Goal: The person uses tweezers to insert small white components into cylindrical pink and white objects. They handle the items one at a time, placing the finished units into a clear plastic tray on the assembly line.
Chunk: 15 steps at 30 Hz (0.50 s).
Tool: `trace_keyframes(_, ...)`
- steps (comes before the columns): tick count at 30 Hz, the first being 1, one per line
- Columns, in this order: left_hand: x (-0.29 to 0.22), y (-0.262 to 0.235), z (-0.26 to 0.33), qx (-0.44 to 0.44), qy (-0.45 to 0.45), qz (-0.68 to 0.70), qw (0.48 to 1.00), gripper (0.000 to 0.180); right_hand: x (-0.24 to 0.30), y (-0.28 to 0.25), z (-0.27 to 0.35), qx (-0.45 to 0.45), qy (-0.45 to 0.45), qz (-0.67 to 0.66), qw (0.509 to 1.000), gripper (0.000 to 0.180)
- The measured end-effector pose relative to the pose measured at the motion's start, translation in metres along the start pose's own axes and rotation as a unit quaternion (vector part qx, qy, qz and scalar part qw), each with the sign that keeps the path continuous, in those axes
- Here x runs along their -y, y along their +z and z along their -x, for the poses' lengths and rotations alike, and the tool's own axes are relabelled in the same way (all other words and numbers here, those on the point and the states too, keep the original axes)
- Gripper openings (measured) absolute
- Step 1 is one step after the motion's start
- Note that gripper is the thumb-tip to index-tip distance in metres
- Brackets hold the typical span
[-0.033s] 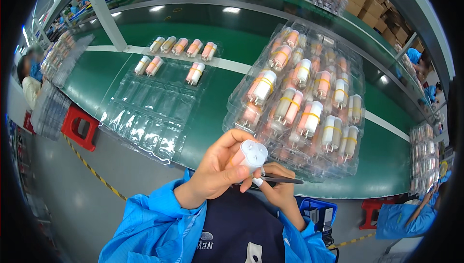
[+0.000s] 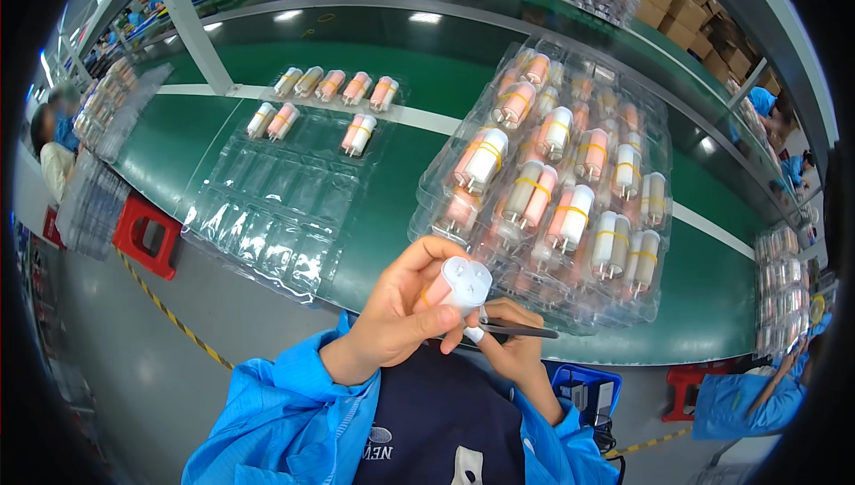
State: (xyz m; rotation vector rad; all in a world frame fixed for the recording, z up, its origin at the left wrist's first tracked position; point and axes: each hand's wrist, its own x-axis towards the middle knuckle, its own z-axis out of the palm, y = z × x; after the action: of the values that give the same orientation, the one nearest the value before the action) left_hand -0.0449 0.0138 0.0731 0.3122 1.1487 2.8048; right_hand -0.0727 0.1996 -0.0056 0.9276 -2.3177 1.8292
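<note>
My left hand point(image 2: 396, 316) is closed round a bundle of pink and white cylinders point(image 2: 465, 285), with its white lobed end tilted up and its far side hidden by my fingers. Just right of it and lower, my right hand point(image 2: 515, 353) grips a slim dark tool point(image 2: 525, 331) whose kind I cannot make out. A small white piece point(image 2: 475, 334) shows at the right fingertips. Ahead on the left lies a clear plastic tray point(image 2: 267, 209), several banded cylinder pairs point(image 2: 359, 133) in its far rows and its near slots bare.
Stacked clear trays point(image 2: 579, 302) full of banded pink, white and grey cylinders stand on the green bench point(image 2: 704, 325) at the right. A red stool point(image 2: 147, 236) is at the lower left, a blue bin point(image 2: 583, 387) below the bench. A co-worker in blue point(image 2: 748, 405) is at the right.
The bundle in my left hand has tilted very slightly. Otherwise both hands and the trays look the same.
</note>
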Motion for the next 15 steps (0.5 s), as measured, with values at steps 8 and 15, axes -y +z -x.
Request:
trace_keyframes(8,0.0027,0.0014,0.0014,-0.035,0.05,-0.127,0.99,0.056,0.0033,-0.0002,-0.0013,-0.003,0.003,0.014,1.0,0.017)
trace_keyframes(15,0.0039,0.0013,0.0031,-0.005,0.111,-0.263,0.958,0.056,0.0061,-0.0015,-0.0029,-0.001,-0.001,0.02,1.0,0.017)
